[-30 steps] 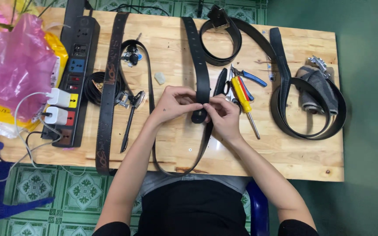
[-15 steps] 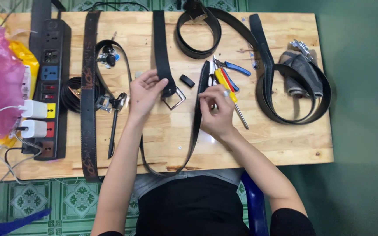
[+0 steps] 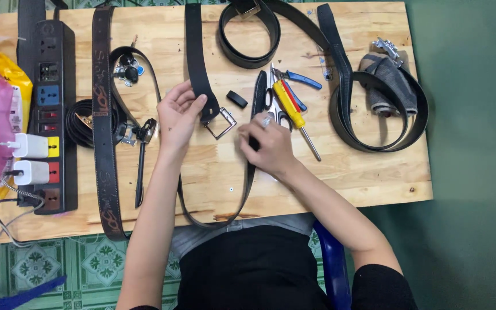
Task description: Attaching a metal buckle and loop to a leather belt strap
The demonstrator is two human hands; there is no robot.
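Observation:
My left hand (image 3: 179, 112) holds a black leather belt strap (image 3: 196, 54) near its end, where a square metal buckle (image 3: 220, 123) hangs on the wooden table (image 3: 162, 183). My right hand (image 3: 268, 146) rests fingers-down on the table over another black strap (image 3: 251, 166) that curves back toward my lap. A small black belt loop (image 3: 237, 99) lies loose between the two hands.
A yellow-handled screwdriver (image 3: 294, 112), scissors and blue-handled pliers (image 3: 302, 78) lie right of my right hand. Coiled black belts (image 3: 374, 115) and a grey cloth sit at right. A patterned brown belt (image 3: 101, 115), a power strip (image 3: 50, 109) with chargers and a pink bag lie at left.
The two hands have parted from working together at the buckle. The left keeps the strap with the buckle; the right has lowered onto the table beside the tools.

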